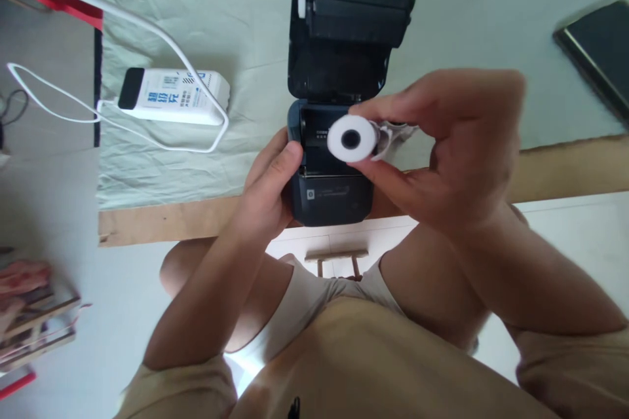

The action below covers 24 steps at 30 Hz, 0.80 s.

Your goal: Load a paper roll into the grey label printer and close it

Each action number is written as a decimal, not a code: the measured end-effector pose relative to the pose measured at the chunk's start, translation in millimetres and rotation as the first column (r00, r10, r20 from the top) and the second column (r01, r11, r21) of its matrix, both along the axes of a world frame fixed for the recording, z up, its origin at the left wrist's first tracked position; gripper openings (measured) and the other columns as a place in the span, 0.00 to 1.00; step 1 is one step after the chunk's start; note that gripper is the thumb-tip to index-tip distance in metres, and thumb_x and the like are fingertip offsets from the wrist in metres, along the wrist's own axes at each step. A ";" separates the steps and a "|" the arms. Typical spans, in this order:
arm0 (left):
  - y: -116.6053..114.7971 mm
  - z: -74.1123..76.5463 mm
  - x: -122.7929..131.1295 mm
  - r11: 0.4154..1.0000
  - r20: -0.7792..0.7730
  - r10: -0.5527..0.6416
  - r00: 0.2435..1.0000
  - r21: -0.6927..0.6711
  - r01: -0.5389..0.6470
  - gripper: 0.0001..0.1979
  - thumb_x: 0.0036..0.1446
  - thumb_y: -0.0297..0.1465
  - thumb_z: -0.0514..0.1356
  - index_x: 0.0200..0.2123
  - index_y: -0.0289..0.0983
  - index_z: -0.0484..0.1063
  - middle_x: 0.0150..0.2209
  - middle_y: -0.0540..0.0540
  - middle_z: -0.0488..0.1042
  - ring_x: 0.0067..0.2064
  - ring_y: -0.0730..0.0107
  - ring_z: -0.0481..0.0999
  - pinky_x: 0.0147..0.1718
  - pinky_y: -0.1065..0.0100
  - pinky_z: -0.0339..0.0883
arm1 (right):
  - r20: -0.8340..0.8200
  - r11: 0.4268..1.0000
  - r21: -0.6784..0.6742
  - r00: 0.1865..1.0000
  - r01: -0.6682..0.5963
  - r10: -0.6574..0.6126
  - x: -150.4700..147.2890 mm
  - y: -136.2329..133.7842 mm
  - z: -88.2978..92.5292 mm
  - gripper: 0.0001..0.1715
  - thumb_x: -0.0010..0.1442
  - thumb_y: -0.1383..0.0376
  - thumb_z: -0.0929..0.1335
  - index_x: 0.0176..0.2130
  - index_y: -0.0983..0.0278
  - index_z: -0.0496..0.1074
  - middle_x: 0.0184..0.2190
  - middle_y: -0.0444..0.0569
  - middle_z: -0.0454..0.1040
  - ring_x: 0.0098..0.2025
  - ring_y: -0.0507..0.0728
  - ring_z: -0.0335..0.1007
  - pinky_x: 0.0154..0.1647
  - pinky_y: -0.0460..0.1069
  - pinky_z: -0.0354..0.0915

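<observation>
A dark label printer (334,200) sits at the table's front edge, its lid (344,39) swung up and back so the inner bay shows. My left hand (272,177) grips the printer's left side, thumb on the rim. In my right hand (457,150) is a white paper roll (337,147), pinched between thumb and fingers with its dark-cored end facing up. The roll is over the right part of the open bay; whether it touches the printer I cannot tell. Some crumpled whitish material trails from the roll toward my palm.
A white power bank (171,97) lies at the left, with a white cable (162,36) looping over it. On the far right rests a dark flat object (602,59). Pale green cloth (246,26) covers the table, whose wooden edge (162,221) runs in front of me.
</observation>
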<state>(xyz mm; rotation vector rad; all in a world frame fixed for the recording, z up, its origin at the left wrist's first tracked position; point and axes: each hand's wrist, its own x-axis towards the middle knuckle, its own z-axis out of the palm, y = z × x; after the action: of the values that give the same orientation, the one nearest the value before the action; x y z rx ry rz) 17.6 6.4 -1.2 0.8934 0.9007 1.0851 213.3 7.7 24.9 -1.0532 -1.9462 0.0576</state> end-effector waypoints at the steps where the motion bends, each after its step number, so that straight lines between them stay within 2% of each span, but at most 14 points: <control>1: -0.5 1.3 -0.2 1.000 -0.011 0.002 1.000 -0.011 -0.002 0.17 0.65 0.48 0.64 0.44 0.40 0.78 0.44 0.45 0.83 0.55 0.48 0.84 0.45 0.58 0.83 | 0.029 0.999 0.035 0.999 0.035 -0.036 -1.7 0.9 0.7 0.11 0.62 0.68 0.75 0.43 0.58 0.72 0.41 0.43 0.84 0.41 0.55 0.82 0.41 0.51 0.73; 4: -2.1 2.9 -1.3 1.000 -0.020 0.019 1.000 -0.019 -0.020 0.17 0.65 0.46 0.64 0.46 0.39 0.79 0.43 0.45 0.83 0.52 0.51 0.84 0.44 0.59 0.83 | 0.064 0.992 0.113 0.996 0.055 -0.063 -4.8 3.9 1.4 0.10 0.62 0.73 0.73 0.41 0.59 0.74 0.41 0.41 0.85 0.41 0.54 0.81 0.42 0.51 0.71; 9: -3.9 0.2 -3.6 0.999 0.025 0.023 0.999 -0.027 -0.022 0.15 0.66 0.43 0.63 0.45 0.39 0.80 0.41 0.46 0.82 0.50 0.56 0.85 0.43 0.62 0.83 | 0.125 0.996 0.081 0.992 -0.042 0.032 -1.6 10.6 -5.7 0.10 0.65 0.72 0.71 0.42 0.57 0.78 0.42 0.40 0.84 0.43 0.52 0.79 0.46 0.49 0.71; 13: -3.5 -1.3 -5.1 0.999 0.023 -0.012 1.000 -0.046 0.013 0.15 0.66 0.45 0.63 0.44 0.39 0.78 0.41 0.46 0.82 0.49 0.57 0.84 0.43 0.62 0.82 | 0.184 0.994 0.081 0.981 -0.079 0.063 0.1 10.2 -5.5 0.11 0.65 0.73 0.70 0.39 0.57 0.78 0.38 0.39 0.83 0.41 0.52 0.78 0.42 0.50 0.66; 16: -3.0 -2.8 -5.8 0.999 0.079 -0.030 0.996 -0.032 0.033 0.13 0.68 0.43 0.60 0.42 0.40 0.78 0.39 0.47 0.81 0.47 0.59 0.85 0.42 0.63 0.82 | 0.091 0.995 0.093 0.995 -0.043 0.034 -4.3 2.8 1.6 0.11 0.63 0.73 0.71 0.40 0.57 0.76 0.30 0.38 0.80 0.36 0.52 0.75 0.38 0.52 0.60; 18: -2.8 -3.9 -5.6 0.999 0.099 -0.041 0.994 -0.020 0.044 0.14 0.69 0.43 0.59 0.42 0.41 0.78 0.37 0.47 0.81 0.46 0.59 0.85 0.41 0.62 0.83 | 0.013 0.997 0.064 0.999 -0.049 0.048 -7.5 -3.5 5.8 0.10 0.64 0.73 0.71 0.41 0.57 0.74 0.26 0.37 0.77 0.33 0.51 0.73 0.37 0.52 0.59; 22: -2.5 -6.4 -4.6 1.000 0.067 -0.016 0.998 -0.002 0.016 0.14 0.69 0.43 0.59 0.42 0.41 0.78 0.35 0.47 0.79 0.47 0.57 0.85 0.43 0.60 0.83 | 0.082 0.981 0.032 0.978 -0.193 0.190 -8.4 -10.8 5.5 0.10 0.65 0.72 0.70 0.44 0.59 0.73 0.29 0.38 0.79 0.34 0.51 0.74 0.38 0.51 0.61; 24: -2.0 -8.1 -5.2 1.000 0.068 -0.024 0.997 0.022 0.023 0.14 0.68 0.44 0.59 0.43 0.41 0.77 0.36 0.47 0.80 0.48 0.55 0.85 0.43 0.59 0.83 | 0.118 0.982 0.000 0.975 -0.187 0.186 -7.3 -11.2 1.9 0.11 0.66 0.73 0.68 0.44 0.58 0.72 0.30 0.37 0.79 0.36 0.50 0.75 0.38 0.51 0.61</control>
<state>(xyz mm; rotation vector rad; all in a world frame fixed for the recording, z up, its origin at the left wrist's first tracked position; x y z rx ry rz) 12.4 4.4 -9.3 0.8769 0.8219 1.1001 206.0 -3.5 26.8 -0.8806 -2.1458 0.0902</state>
